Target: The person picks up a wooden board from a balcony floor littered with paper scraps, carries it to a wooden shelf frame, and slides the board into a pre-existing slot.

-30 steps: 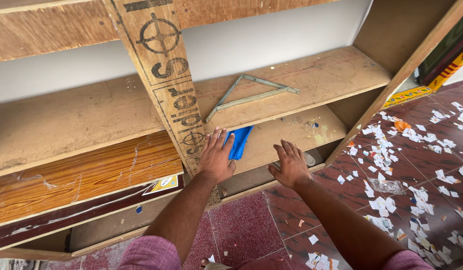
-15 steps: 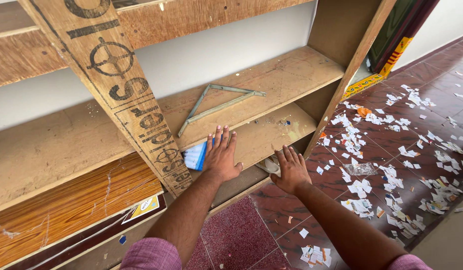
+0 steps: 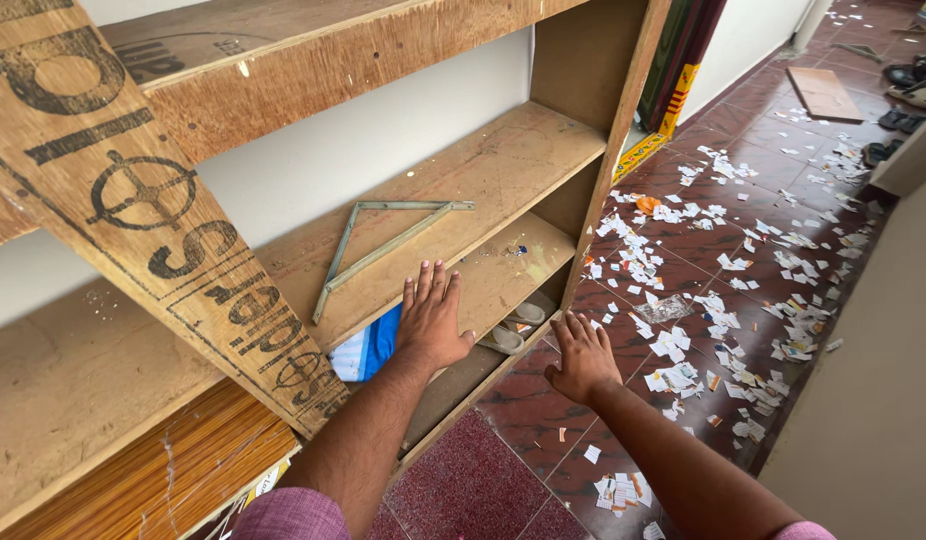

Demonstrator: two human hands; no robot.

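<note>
We look down at a wooden shelf unit [image 3: 503, 170] lying tilted over a red tiled floor [image 3: 703, 260], and both of our hands reach toward it. Our left hand [image 3: 432, 320] lies flat with the fingers straight and close together, palm pressed on the front edge of the middle shelf, holding nothing. Just beside it, on its left and partly tucked under the shelf edge, lies a blue and white packet [image 3: 368, 350]; the hand seems to touch its corner, though we cannot tell for sure. Our right hand [image 3: 583, 358] hovers open with fingers slightly spread, near the lower front edge of the unit, and it grips nothing (whether the fingertips touch the wood we cannot tell). On the shelf above the left hand rests a pale green metal triangle bracket [image 3: 378, 250]. A pair of light sandals [image 3: 513, 325] sits in the bottom compartment, between the two hands. A broad plank with black stencilled lettering [image 3: 173, 250] crosses the unit diagonally at the left. Torn white paper scraps [image 3: 683, 350] litter the floor to the right.
</note>
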